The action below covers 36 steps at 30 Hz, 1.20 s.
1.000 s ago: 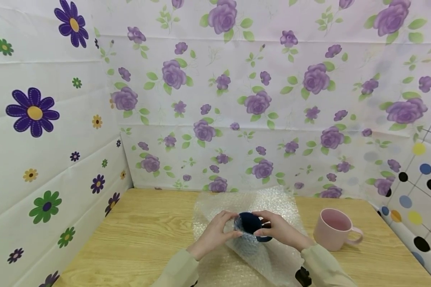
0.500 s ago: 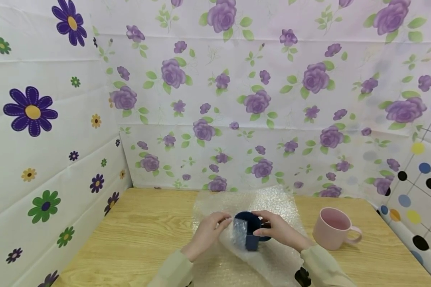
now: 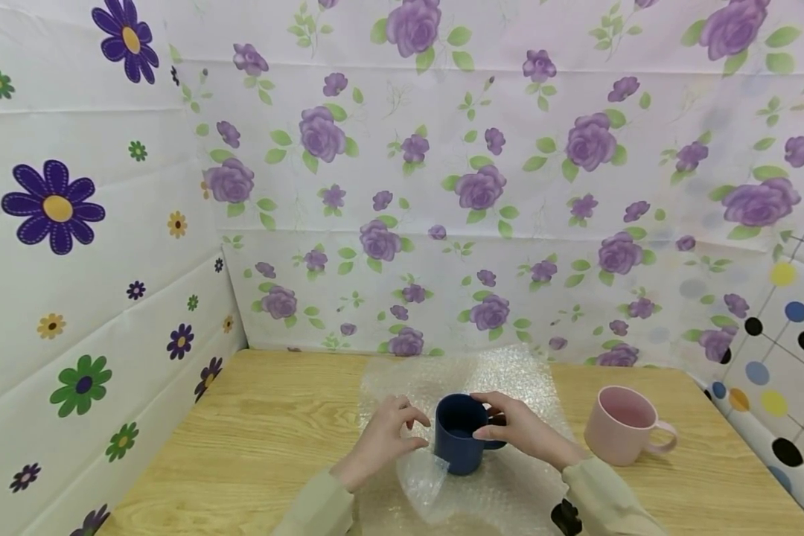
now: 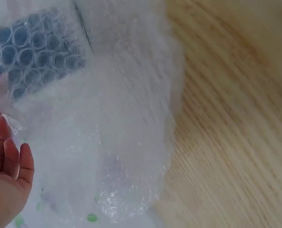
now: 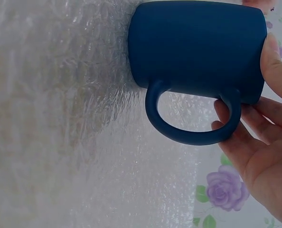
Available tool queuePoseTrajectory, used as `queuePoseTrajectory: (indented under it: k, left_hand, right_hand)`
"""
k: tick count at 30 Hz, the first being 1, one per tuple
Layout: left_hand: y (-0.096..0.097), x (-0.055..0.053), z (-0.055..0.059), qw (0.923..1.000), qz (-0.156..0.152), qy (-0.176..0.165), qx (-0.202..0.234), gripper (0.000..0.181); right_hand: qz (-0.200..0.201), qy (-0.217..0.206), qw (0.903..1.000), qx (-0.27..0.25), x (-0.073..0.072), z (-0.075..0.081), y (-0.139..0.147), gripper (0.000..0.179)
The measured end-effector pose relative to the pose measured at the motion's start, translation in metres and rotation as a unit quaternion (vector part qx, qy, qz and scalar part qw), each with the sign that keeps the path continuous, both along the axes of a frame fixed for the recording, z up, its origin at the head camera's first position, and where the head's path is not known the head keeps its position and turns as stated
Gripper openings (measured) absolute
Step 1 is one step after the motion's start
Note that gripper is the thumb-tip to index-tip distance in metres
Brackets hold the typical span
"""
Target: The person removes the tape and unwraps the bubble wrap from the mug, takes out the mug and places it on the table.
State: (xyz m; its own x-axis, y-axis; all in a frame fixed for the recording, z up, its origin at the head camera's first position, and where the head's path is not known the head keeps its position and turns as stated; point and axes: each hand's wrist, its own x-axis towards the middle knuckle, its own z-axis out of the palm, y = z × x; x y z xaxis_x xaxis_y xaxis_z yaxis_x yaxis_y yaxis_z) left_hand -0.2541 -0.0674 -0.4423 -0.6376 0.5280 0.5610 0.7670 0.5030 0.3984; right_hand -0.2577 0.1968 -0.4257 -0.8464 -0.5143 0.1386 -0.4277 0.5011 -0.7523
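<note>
A dark blue mug (image 3: 461,452) stands upright on a sheet of bubble wrap (image 3: 522,383). My right hand (image 3: 521,428) holds it at the rim, thumb at the near side and fingers by the handle. In the right wrist view the fingertips reach around the mug's handle (image 5: 195,137). To the mug's left, my left hand (image 3: 383,438) is spread with thumb and fingers apart. A loose flap of the wrap (image 3: 423,480) lies low against the mug's left front. The left wrist view shows blue through the bubbles, and the left fingers (image 4: 10,159) beside the wrap's edge.
A pink mug (image 3: 621,426) stands to the right, its handle pointing right. The wooden table (image 3: 275,417) ends at a flower-print cloth (image 3: 348,283) behind, with more patterned cloth along both sides.
The bubble wrap flap over the blue mug's front has dropped down to the left, baring the mug. My left hand has let go of it and drawn slightly left. The right hand keeps its hold.
</note>
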Motion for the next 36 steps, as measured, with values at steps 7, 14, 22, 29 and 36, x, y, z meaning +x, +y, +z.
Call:
queuePoseTrajectory:
  k: [7, 14, 22, 29, 36]
  left_hand:
    - [-0.010, 0.006, 0.004, 0.9869, -0.070, 0.090, -0.115, 0.030]
    - [-0.022, 0.017, 0.004, 0.9751, -0.075, 0.018, -0.208, 0.024]
    - [-0.036, 0.026, -0.003, 0.9708, -0.058, -0.027, -0.231, 0.032]
    - [-0.045, 0.036, -0.009, 0.9605, -0.040, -0.113, -0.251, 0.061]
    - [-0.048, 0.034, -0.015, 0.9637, -0.070, -0.104, -0.236, 0.071]
  right_hand:
    - [0.000, 0.001, 1.0000, -0.004, 0.000, 0.000, 0.000, 0.058]
    - [0.004, 0.000, 1.0000, -0.006, 0.001, 0.000, 0.001, 0.060]
    - [-0.005, -0.001, 1.0000, -0.004, 0.001, -0.001, 0.001, 0.061]
    - [-0.006, -0.006, 0.9999, -0.006, 0.003, -0.002, 0.001, 0.059]
    - [-0.006, -0.011, 0.9998, -0.018, 0.004, -0.001, 0.000, 0.060]
